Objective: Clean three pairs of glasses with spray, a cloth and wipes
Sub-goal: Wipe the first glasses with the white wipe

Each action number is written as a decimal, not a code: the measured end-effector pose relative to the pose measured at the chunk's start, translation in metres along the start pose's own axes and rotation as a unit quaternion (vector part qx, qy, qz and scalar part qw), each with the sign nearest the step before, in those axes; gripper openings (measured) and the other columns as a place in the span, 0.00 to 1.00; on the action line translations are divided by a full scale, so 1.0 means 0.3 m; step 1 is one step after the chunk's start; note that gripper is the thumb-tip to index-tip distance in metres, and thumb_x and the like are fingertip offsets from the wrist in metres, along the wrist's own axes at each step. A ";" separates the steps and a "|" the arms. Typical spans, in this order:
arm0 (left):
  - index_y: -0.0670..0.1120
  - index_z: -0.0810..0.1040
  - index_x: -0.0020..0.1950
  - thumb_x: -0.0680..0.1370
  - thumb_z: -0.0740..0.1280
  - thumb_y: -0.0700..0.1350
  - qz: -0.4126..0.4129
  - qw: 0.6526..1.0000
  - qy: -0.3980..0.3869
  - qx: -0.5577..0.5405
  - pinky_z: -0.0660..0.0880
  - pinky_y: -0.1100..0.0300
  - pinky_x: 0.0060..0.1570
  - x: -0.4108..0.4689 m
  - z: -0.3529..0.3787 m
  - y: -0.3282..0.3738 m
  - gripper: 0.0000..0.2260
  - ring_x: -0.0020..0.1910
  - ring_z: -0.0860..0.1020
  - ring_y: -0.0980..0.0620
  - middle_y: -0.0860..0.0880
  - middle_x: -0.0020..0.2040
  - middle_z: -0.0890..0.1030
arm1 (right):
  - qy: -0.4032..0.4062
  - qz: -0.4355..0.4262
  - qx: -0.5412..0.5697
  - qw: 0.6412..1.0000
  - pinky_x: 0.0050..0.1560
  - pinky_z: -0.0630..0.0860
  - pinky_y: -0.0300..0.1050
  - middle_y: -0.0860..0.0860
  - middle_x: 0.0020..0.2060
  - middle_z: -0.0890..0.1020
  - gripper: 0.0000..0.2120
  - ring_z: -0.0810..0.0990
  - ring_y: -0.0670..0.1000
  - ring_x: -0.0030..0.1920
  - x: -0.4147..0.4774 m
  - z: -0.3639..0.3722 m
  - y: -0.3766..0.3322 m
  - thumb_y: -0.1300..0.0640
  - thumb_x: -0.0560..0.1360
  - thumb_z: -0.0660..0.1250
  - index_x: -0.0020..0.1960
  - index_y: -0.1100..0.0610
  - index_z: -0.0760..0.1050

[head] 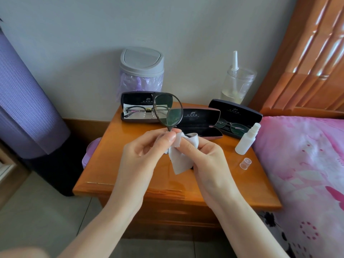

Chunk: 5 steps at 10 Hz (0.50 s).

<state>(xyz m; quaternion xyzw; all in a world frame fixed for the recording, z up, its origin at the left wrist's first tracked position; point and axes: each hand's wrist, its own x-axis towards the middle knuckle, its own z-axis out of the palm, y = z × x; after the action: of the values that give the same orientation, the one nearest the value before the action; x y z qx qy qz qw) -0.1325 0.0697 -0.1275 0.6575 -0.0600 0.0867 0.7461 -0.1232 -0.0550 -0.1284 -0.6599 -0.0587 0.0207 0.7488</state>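
Observation:
I hold a pair of dark round-framed glasses (168, 110) upright above the wooden nightstand (130, 175). My left hand (145, 151) pinches the frame's lower part between thumb and fingers. My right hand (202, 155) grips a grey cleaning cloth (178, 155) wrapped around the frame's lower part. Three black cases lie open behind: the left case (130, 104) holds glasses (141, 110), the middle case (201, 123) holds none, the right case (234, 116) holds another pair (232, 127). A white spray bottle (246, 140) stands uncapped, its clear cap (245, 163) lying beside it.
A small grey swing-lid bin (142, 71) with a purple liner stands at the back by the wall. A clear jar (239, 84) with a white nozzle sits at the back right. A pink-covered bed (305, 174) borders the right side, a purple rolled mat (26, 101) the left.

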 end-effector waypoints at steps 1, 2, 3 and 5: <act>0.66 0.83 0.38 0.65 0.64 0.59 0.001 1.000 -0.011 -0.002 0.74 0.72 0.44 -0.001 -0.005 0.001 0.08 0.42 0.79 0.68 0.65 0.37 0.82 | -0.012 -0.003 -0.010 1.000 0.35 0.74 0.33 0.45 0.33 0.83 0.07 0.79 0.42 0.35 -0.005 -0.004 0.003 0.48 0.64 0.69 0.38 0.51 0.82; 0.65 0.83 0.37 0.65 0.64 0.58 -0.013 0.999 -0.016 -0.028 0.73 0.69 0.45 -0.002 -0.007 0.007 0.08 0.40 0.79 0.68 0.64 0.35 0.82 | -0.025 0.001 -0.030 0.999 0.36 0.76 0.35 0.46 0.34 0.83 0.10 0.80 0.44 0.37 -0.008 -0.008 0.004 0.48 0.64 0.70 0.42 0.52 0.81; 0.63 0.84 0.36 0.66 0.64 0.55 -0.026 0.999 -0.009 -0.046 0.73 0.66 0.45 -0.008 0.001 0.026 0.08 0.39 0.80 0.67 0.63 0.34 0.82 | -0.047 0.000 -0.056 0.997 0.35 0.76 0.35 0.47 0.34 0.83 0.10 0.80 0.44 0.36 -0.014 -0.011 0.002 0.50 0.64 0.70 0.43 0.54 0.81; 0.57 0.86 0.42 0.68 0.67 0.55 -0.046 0.996 0.059 -0.056 0.75 0.55 0.51 0.016 -0.035 -0.011 0.09 0.47 0.79 0.57 0.58 0.38 0.83 | -0.090 -0.016 -0.126 0.988 0.33 0.73 0.32 0.45 0.32 0.82 0.11 0.79 0.42 0.34 -0.024 -0.015 0.005 0.51 0.67 0.70 0.44 0.57 0.82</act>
<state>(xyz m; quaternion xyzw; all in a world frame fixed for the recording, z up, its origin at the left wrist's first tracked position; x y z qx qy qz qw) -0.1273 0.0799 -0.1310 0.6104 0.0093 0.0872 0.7872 -0.1297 -0.0599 -0.1308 -0.7432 -0.1384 0.0599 0.6519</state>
